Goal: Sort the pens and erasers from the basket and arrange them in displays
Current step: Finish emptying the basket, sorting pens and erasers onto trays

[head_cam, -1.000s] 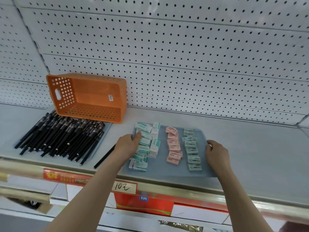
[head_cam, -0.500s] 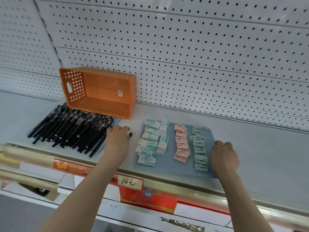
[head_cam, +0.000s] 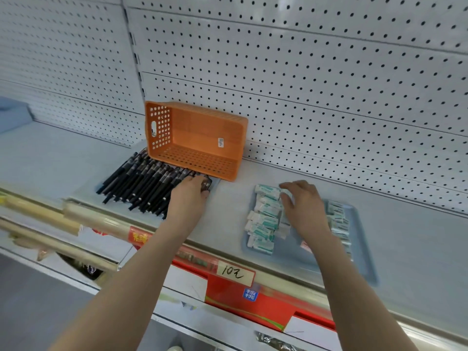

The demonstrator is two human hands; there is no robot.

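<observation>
A row of black pens [head_cam: 141, 183] lies on a pale blue tray [head_cam: 81, 192] at the left of the shelf. My left hand [head_cam: 188, 200] rests at the row's right end, its fingers curled over one black pen [head_cam: 206, 185]. Green-and-white erasers [head_cam: 263, 216] sit in columns on a second pale blue tray [head_cam: 361, 249]. Over them my right hand [head_cam: 302, 207] hovers with fingers spread, holding nothing and hiding most of the pink erasers [head_cam: 305, 245]. Behind the pens an orange basket [head_cam: 197, 133] lies on its side, empty.
A white pegboard wall [head_cam: 304, 84] backs the shelf. Along the shelf's front edge runs a rail with a "10" price tag [head_cam: 234, 273] and red labels. A blue object [head_cam: 12, 111] sits at the far left.
My left hand took the stray pen from between the trays and carried it left to the end of the pen row. My right hand moved from the eraser tray's right edge to above the erasers.
</observation>
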